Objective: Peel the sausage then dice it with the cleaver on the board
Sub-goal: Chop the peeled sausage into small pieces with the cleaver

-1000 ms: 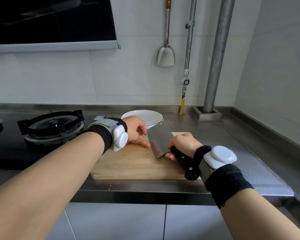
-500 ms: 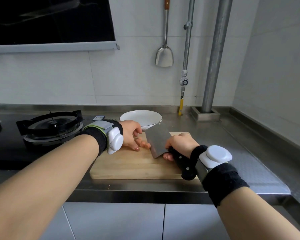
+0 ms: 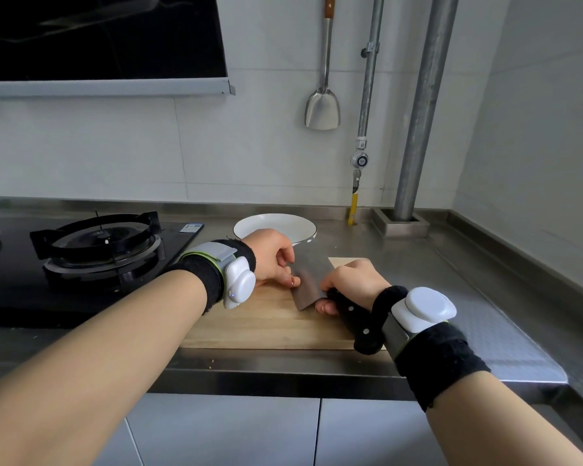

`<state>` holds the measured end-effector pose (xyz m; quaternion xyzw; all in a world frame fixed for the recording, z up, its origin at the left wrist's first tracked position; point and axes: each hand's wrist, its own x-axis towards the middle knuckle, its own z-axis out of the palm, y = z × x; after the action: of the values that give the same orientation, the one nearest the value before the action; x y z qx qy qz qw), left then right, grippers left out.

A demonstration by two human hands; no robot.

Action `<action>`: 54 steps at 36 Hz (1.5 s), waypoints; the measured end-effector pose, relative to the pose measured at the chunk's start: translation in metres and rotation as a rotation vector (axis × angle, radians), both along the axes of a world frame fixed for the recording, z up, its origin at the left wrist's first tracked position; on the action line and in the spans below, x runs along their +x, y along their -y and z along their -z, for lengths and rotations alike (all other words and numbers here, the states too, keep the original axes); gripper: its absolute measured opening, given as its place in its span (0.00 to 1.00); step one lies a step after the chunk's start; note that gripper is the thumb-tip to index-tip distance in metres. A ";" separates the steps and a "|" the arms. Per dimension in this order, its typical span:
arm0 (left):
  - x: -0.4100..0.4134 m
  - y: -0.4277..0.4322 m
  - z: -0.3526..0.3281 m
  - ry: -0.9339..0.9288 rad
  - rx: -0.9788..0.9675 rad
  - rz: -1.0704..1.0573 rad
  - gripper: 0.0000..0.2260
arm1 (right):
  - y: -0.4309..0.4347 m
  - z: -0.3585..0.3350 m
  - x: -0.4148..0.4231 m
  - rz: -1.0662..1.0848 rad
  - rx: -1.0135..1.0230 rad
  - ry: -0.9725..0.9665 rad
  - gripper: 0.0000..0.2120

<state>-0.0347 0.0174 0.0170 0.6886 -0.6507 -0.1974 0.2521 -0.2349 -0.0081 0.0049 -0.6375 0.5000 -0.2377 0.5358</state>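
Observation:
The wooden board [image 3: 270,327] lies on the steel counter in front of me. My right hand [image 3: 354,280] grips the black handle of the cleaver [image 3: 312,277], whose blade stands on edge across the board. My left hand [image 3: 271,260] rests on the board right against the blade's left face, its fingers curled down and a fingertip touching the steel. The sausage is not visible; whatever lies under the left hand and behind the blade is hidden.
A white plate [image 3: 266,225] sits just behind the board. A gas hob [image 3: 98,243] takes up the left of the counter. A metal spatula [image 3: 322,109] hangs on the wall beside pipes [image 3: 418,129]. The counter's front edge runs just below the board.
My left hand's fingers have curled in and closed up against the blade. The cleaver stays on the board in my right hand's grip.

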 end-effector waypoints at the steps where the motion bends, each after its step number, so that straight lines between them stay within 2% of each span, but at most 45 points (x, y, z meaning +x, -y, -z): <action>1: 0.000 0.000 0.000 -0.036 -0.002 -0.002 0.19 | -0.001 -0.001 0.000 -0.013 0.015 0.007 0.12; 8: 0.002 0.001 0.000 -0.057 -0.007 -0.001 0.18 | -0.002 -0.002 -0.001 -0.030 0.053 0.073 0.16; 15: 0.005 0.008 -0.009 -0.083 -0.032 -0.015 0.16 | 0.000 -0.003 -0.001 -0.010 0.092 0.226 0.09; 21: 0.006 0.021 -0.028 -0.015 -0.098 -0.004 0.18 | 0.011 -0.014 0.011 0.009 0.061 0.275 0.14; 27: 0.028 0.045 -0.033 -0.013 -0.158 -0.058 0.14 | 0.029 -0.028 0.038 0.015 0.045 0.344 0.07; 33: 0.051 0.075 -0.026 -0.059 -0.175 -0.100 0.12 | 0.057 -0.029 0.063 0.032 0.034 0.348 0.09; 39: 0.061 0.098 -0.013 -0.106 -0.194 -0.147 0.15 | 0.078 -0.024 0.076 0.061 0.016 0.336 0.09; 45: 0.065 0.110 -0.005 -0.009 -0.195 -0.265 0.08 | 0.088 -0.022 0.078 0.060 -0.031 0.272 0.08; 51: 0.060 0.106 -0.006 0.015 -0.202 -0.317 0.08 | 0.092 -0.023 0.076 0.090 -0.110 0.219 0.04; 54: 0.060 0.100 -0.011 0.049 -0.189 -0.321 0.06 | 0.089 -0.024 0.074 0.096 -0.146 0.219 0.04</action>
<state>0.0251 -0.0823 0.0275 0.7613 -0.5541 -0.0761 0.3279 -0.1607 -0.0969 0.0288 -0.6203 0.4498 -0.3672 0.5273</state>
